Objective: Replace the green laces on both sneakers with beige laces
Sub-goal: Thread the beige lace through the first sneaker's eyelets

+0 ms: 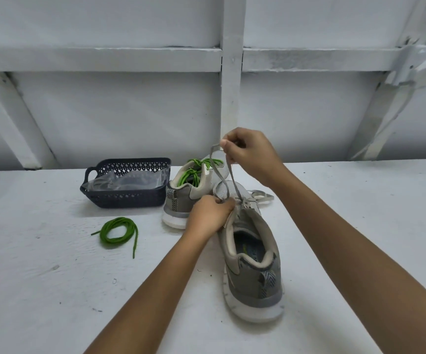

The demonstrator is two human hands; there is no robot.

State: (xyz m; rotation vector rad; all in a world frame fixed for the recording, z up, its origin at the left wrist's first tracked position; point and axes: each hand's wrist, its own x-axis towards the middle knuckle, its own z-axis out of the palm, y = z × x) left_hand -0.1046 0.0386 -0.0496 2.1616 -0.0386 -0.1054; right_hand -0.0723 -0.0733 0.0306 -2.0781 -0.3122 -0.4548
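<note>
A grey sneaker [254, 264] stands heel toward me in the middle of the table. My left hand [210, 215] grips its left eyelet edge near the tongue. My right hand [250, 154] is raised above the shoe and pinches a beige lace [219, 172] that runs down in a loop to the eyelets. More of the beige lace [260, 195] lies on the table past the toe. Behind it stands the second sneaker [191, 187], threaded with a green lace [194, 172]. A loose green lace [117, 232] lies coiled on the table at the left.
A dark blue perforated basket [127, 198] holding clear plastic bags sits at the back left, touching the second sneaker. The white table [53, 290] ends at a white framed wall [232, 85] close behind the shoes.
</note>
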